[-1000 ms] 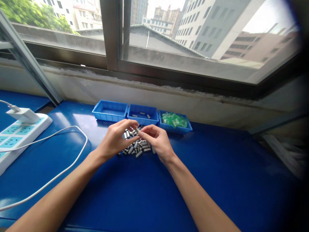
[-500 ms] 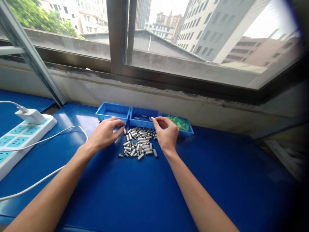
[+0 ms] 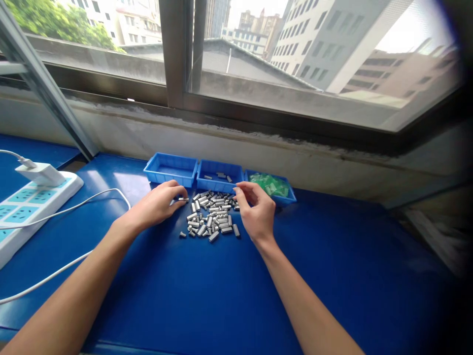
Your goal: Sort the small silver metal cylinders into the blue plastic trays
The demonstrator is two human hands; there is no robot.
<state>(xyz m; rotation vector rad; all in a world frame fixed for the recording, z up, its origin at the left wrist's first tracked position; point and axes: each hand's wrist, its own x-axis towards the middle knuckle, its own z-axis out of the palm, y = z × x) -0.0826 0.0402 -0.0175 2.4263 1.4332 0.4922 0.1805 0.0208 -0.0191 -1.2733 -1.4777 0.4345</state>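
My left hand (image 3: 162, 203) is at the left edge of a pile of metal standoffs and screws (image 3: 210, 217). Its thumb and forefinger pinch a small metal piece, mostly hidden, perhaps a screw. My right hand (image 3: 257, 209) hovers at the pile's right side, near the front edge of the middle blue bin (image 3: 218, 185). The right thumb and forefinger are slightly apart, and nothing shows between them. Several small metal standoffs (image 3: 221, 175) lie inside that bin.
To the left stands another blue bin (image 3: 170, 178). The right bin (image 3: 286, 199) contains green-tinted clear packets (image 3: 269, 184). A white power strip (image 3: 33, 209) with a plugged-in charger (image 3: 40, 173) and white cables lies on the blue table (image 3: 207, 296). A window wall (image 3: 221, 143) runs behind.
The metal standoff no longer shows in my right fingertips, which have come down slightly toward the pile. My left thumb and forefinger have closed on a small metal piece.
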